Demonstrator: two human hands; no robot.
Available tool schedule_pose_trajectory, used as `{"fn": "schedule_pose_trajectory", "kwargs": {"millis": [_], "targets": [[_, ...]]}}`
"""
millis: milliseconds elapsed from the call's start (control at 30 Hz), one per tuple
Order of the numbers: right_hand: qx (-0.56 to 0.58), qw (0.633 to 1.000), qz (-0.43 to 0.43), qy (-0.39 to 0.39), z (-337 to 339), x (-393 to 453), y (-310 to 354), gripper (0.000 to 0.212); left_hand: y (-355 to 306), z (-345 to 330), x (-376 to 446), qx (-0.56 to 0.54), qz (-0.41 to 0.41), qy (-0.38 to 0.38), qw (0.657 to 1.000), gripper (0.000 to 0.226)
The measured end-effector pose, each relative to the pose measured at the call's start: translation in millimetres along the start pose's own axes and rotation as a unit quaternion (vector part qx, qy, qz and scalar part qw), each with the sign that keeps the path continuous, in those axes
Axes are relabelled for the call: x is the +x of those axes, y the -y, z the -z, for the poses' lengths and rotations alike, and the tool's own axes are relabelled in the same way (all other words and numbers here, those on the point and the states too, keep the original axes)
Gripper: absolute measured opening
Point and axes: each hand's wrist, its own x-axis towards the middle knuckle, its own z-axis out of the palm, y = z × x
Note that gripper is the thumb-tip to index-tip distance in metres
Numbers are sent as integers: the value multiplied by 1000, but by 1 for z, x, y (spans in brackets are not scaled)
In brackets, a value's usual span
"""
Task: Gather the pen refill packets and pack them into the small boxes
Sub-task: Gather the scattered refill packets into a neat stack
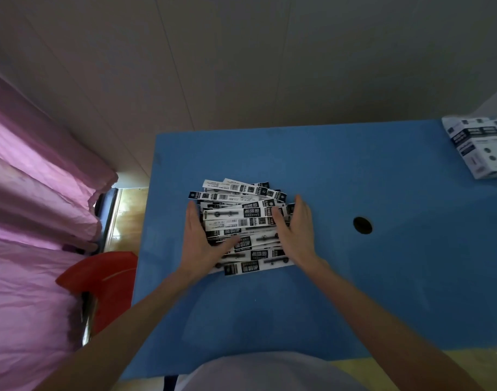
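Hands point(202, 244) point(296, 232) flank loose packets point(241, 218); boxes point(478, 145) apart.

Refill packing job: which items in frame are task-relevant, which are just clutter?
Job:
refill packets, fanned pile between both hands
left hand, right hand, flat at the pile's sides
small boxes, far right on the blue table

Lying about:
pink curtain
red chair

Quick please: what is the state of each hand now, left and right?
Left hand: open, straight fingers against the pile of refill packets.
Right hand: open, pressing the pile's other side.
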Motion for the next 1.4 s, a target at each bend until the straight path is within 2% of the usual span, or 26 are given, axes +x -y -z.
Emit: {"fn": "schedule_pose_trajectory", "kwargs": {"millis": [67,200,300,433,633,733,833,900,967,1100,1200,1300,1400], "targets": [[-5,1000,-6,3,-3,6,7,86,-5,6,23,-45,21,-5,999,117],[-3,1000,-22,8,-11,22,19,93,-28,14,54,-123,108,12,986,124],[16,999,-34,32,-12,33,21,97,-36,11,49,-101,104,38,989,89],[50,997,-36,53,-11,34,20,96,-30,9,38,-98,107,14,989,65],[86,995,-43,20,-1,52,17,84,-26,22,69,-44,90,-18,995,82],[63,994,-14,83,2,67,28,69,-31,31,98,55,55,42,996,86],[-14,986,31,163,0,85,35,91,-32,31,109,173,27,103,979,88],[-87,972,72,206,-2,93,34,91,-35,27,105,205,20,132,970,92],[-133,957,106,236,3,96,37,77,-39,21,93,185,9,158,970,91],[-156,940,150,263,13,103,31,71,-52,16,75,100,4,136,986,48],[-200,925,191,262,16,110,34,66,-49,23,83,176,-19,109,978,75],[-258,898,226,277,15,116,46,71,-49,30,99,225,-32,155,961,86],[-292,877,244,293,14,122,54,61,-56,34,108,276,-63,217,934,98]]}}
